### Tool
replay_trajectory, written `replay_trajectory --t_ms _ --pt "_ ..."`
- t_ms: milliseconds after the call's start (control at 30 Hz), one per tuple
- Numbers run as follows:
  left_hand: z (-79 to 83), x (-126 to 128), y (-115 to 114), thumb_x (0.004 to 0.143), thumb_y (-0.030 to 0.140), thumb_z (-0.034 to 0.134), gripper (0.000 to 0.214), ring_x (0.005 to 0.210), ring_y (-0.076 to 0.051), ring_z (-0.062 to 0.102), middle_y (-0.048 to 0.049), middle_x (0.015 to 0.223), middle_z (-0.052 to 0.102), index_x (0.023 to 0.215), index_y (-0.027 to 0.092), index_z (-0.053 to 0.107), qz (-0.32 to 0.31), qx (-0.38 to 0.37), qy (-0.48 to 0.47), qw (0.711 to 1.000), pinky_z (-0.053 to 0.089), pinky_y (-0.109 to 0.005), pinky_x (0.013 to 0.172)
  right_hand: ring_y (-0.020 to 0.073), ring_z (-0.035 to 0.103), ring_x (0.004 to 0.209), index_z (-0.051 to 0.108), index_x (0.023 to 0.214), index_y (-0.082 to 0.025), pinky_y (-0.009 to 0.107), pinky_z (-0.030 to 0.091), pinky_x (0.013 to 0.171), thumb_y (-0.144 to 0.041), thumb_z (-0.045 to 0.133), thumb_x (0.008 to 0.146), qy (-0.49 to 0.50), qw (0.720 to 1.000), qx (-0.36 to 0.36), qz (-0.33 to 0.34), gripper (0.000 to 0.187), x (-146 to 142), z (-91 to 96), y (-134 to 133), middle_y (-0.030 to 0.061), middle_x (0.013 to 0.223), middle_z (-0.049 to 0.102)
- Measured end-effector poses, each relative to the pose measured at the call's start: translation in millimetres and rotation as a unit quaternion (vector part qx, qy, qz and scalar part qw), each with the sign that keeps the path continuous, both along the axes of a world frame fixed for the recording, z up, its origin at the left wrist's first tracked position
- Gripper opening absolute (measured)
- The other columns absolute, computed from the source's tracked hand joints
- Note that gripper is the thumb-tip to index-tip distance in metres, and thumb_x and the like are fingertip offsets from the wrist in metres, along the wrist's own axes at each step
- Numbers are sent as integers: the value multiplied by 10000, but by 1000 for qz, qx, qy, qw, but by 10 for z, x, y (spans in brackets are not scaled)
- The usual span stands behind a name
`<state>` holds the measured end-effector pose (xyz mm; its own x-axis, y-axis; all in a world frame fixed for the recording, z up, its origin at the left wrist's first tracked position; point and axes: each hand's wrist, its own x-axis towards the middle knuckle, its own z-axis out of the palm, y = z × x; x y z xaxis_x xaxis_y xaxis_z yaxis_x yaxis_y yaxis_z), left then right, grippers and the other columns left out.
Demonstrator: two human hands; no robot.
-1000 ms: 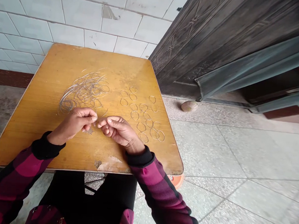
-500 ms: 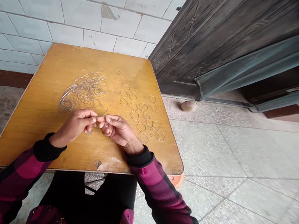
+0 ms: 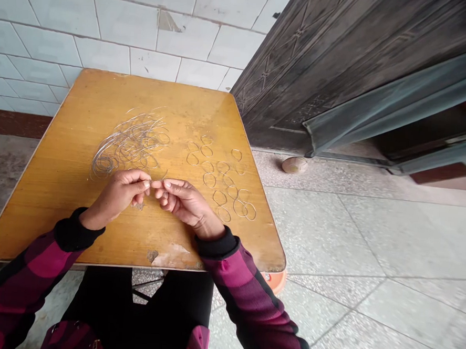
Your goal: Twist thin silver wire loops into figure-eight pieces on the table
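Note:
My left hand [image 3: 120, 193] and my right hand [image 3: 184, 202] hover low over a yellow wooden table [image 3: 174, 105], their fingertips almost meeting. My left finger and thumb pinch what looks like a thin wire, though it is barely visible. The right fingertips curl close beside it, and I cannot tell whether they grip it. Just beyond my left hand lies a tangled pile of silver wire [image 3: 130, 147]. Several small, separate wire loops [image 3: 217, 176] lie to the right, close past my right hand.
A dark embossed metal door [image 3: 342, 70] stands open at the right of the table, with a round stone [image 3: 294, 165] on the floor near it. White tiles [image 3: 107, 30] line the wall behind. An orange plastic rim [image 3: 276, 281] shows under the table's near corner.
My hands have drawn slightly closer together, and the left wrist has shifted a little to the right. The wire pile and loops have not moved.

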<state>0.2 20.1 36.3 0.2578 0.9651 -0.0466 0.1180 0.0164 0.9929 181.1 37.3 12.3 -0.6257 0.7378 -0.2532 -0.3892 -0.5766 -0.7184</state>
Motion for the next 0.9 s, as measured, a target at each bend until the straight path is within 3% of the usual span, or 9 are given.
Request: replay_trajectory --t_ms 167,300,467,600,667,733,833,900 --pt "-14 -26 26 847 286 540 197 447 -83 507 27 510 548 714 150 591 -19 54 70 996 415 -193 464 29 561 489 743 808 -138 109 448 443 -319 754 724 -62 997 31 -42 200 25 56 10 -3 651 688" --pt "37 -55 27 854 278 529 168 469 -101 570 13 563 613 871 142 626 -22 84 141 986 450 -197 480 31 556 460 743 800 -137 114 446 420 -319 750 720 -93 993 37 -54 199 52 81 21 -8 634 684" --pt "120 -112 -7 852 236 564 160 508 -84 579 -26 764 690 953 154 658 -42 193 238 951 449 -204 537 33 548 457 734 787 -137 128 436 409 -329 748 729 -101 992 48 -60 202 90 65 51 -14 614 669" --pt "199 -214 -44 829 249 635 162 523 -74 517 -24 821 699 963 178 689 -61 298 261 916 428 -215 565 28 528 447 732 767 -137 127 407 394 -351 752 722 -115 988 67 -74 219 140 62 80 -29 579 638" --pt "241 -280 -51 833 273 643 176 485 -62 458 -10 803 693 982 194 692 -70 311 261 911 404 -209 521 26 516 441 731 757 -137 127 389 387 -359 752 719 -123 987 75 -76 226 164 71 89 -34 561 623" --pt "265 -333 -39 827 306 656 228 505 -60 472 -28 931 699 1033 211 678 -63 318 252 912 424 -208 520 24 503 431 729 748 -137 130 365 376 -362 749 720 -129 986 81 -70 228 181 83 93 -38 544 609" --pt "226 -350 6 764 376 718 427 817 -149 627 -99 1270 593 1150 219 624 -44 352 275 894 537 -292 734 25 485 415 727 738 -144 144 334 362 -366 742 723 -133 986 87 -56 223 187 101 89 -42 532 599" --pt "144 -317 32 736 401 735 554 1060 -239 608 -128 1361 527 1229 206 576 -58 366 311 875 531 -387 885 26 481 415 726 733 -149 150 329 365 -368 739 724 -135 985 90 -59 220 179 108 82 -45 529 593"
